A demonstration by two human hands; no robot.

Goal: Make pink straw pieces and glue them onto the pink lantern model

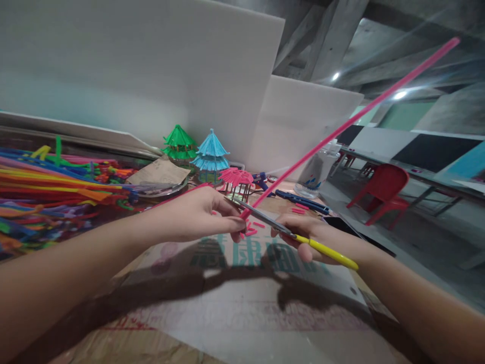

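My left hand (212, 215) pinches the lower end of a long pink pipe cleaner (326, 141), which slants up to the right. In my right hand (310, 235) is a pair of scissors (326, 252) with yellow handles. Their metal blades reach left to the pipe cleaner close to my left fingertips; whether they are open or closed there I cannot tell. Short pink cut pieces (250, 231) lie on the printed sheet (242, 303) below. Just behind my hands stands a small pavilion with a pink fringed roof (237, 177) on thin posts.
Green (179, 141) and blue (211, 154) two-tiered pavilions stand at the back. Bundles of coloured pipe cleaners (56, 187) fill the left side. A dark blue tool (303, 201), a clear bottle (312, 172) and a dark flat device (356, 233) are at right. A red chair (382, 189) stands beyond.
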